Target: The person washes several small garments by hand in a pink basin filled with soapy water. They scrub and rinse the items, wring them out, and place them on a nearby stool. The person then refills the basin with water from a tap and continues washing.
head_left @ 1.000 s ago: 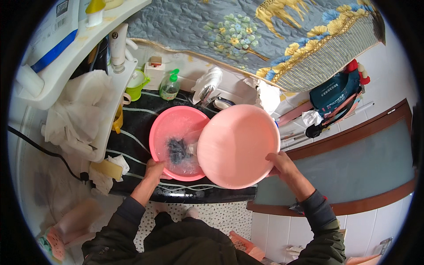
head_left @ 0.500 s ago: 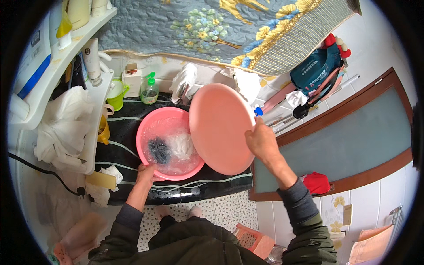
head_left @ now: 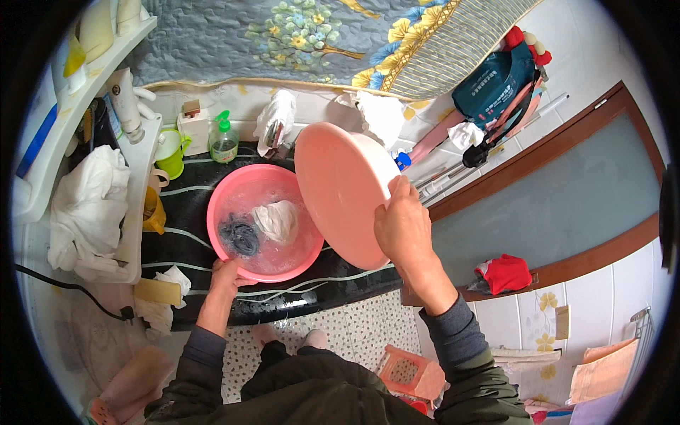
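Observation:
A bright pink basin (head_left: 219,185) stands on the black countertop, with soapy water in it. In the water lie a dark grey cloth (head_left: 239,236) and a white cloth (head_left: 276,221). My left hand (head_left: 224,280) is closed on its near-left rim. A second, paler pink basin (head_left: 340,191) is tipped steeply on its side, its hollow facing left, over the right edge of the first. My right hand (head_left: 405,223) grips its right-hand rim. Nothing shows inside the tilted basin.
Along the back of the black counter (head_left: 177,276) stand a green pump bottle (head_left: 224,142), a light green cup (head_left: 170,152) and crumpled white cloths. White shelves (head_left: 138,205) line the left side. A frosted door (head_left: 552,205) is at right; an orange stool (head_left: 412,374) stands on the floor.
The paler basin has tipped further over, so more of its outer side shows, and my right hand has turned with it. My left hand stays on the lower basin's rim.

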A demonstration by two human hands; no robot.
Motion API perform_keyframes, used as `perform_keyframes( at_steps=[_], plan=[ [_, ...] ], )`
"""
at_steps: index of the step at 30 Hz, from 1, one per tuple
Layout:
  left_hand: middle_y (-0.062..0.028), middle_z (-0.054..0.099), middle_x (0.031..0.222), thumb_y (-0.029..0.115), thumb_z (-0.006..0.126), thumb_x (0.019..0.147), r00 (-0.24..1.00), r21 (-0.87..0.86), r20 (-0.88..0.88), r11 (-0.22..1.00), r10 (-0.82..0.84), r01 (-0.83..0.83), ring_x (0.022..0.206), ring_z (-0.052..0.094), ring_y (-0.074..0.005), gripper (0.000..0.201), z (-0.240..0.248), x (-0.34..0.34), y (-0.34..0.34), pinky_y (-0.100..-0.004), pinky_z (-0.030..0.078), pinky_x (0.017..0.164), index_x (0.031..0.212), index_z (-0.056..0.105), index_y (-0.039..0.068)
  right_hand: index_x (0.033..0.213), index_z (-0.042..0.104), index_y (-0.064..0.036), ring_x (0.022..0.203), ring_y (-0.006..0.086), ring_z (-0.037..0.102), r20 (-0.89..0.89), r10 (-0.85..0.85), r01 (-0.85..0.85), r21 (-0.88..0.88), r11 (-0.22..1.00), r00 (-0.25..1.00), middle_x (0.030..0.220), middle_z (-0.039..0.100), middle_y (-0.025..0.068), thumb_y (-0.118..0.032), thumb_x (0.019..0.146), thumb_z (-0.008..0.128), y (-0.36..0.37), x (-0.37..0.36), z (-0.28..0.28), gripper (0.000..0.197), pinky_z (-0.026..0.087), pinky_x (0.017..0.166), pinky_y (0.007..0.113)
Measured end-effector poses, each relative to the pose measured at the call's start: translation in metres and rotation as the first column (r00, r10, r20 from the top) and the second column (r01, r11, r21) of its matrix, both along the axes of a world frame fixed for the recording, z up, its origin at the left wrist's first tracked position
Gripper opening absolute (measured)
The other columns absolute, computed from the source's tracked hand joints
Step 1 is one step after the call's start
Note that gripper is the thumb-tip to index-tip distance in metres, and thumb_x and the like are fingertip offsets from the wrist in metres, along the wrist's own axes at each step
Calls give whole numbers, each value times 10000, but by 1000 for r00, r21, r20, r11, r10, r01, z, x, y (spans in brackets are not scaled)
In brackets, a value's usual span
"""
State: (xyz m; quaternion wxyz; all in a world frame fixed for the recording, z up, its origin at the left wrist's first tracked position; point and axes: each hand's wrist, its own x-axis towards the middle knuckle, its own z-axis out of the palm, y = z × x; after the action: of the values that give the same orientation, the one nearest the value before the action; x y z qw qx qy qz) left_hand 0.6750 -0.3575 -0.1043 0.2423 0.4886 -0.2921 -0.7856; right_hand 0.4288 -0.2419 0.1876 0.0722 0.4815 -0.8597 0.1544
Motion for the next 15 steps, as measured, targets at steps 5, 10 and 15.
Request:
perform_keyframes(
  at_steps=[5, 10, 15],
  plan=[
    [-177, 653, 1059, 93, 561, 857, 999, 25, 8, 999, 38, -38, 872, 698, -328, 343, -6, 1, 0, -493, 627, 644, 1182, 548, -15, 1188, 543, 95, 956, 489, 624, 336, -145, 163, -26, 986, 930, 1059, 619, 357, -109, 826, 550, 53, -49, -14, 415, 509, 835, 499],
    [-144, 674, 996, 90, 582, 834, 997, 47, 28, 996, 76, -77, 830, 704, -309, 334, -24, 3, -4, -507, 620, 635, 1156, 573, 5, 1183, 537, 129, 813, 320, 684, 899, -183, 428, -5, 904, 398, 1003, 673, 217, -164, 862, 559, 166, -116, -54, 435, 554, 735, 409],
    [-113, 652, 1025, 63, 569, 831, 997, 23, -75, 1000, 14, -13, 870, 689, -277, 314, -16, 8, -3, -487, 628, 666, 1138, 577, -3, 1241, 483, 132, 974, 308, 672, 991, 111, 705, -22, 708, -80, 1128, 635, 233, -132, 902, 529, 283, -160, -113, 433, 590, 764, 384]
  ],
)
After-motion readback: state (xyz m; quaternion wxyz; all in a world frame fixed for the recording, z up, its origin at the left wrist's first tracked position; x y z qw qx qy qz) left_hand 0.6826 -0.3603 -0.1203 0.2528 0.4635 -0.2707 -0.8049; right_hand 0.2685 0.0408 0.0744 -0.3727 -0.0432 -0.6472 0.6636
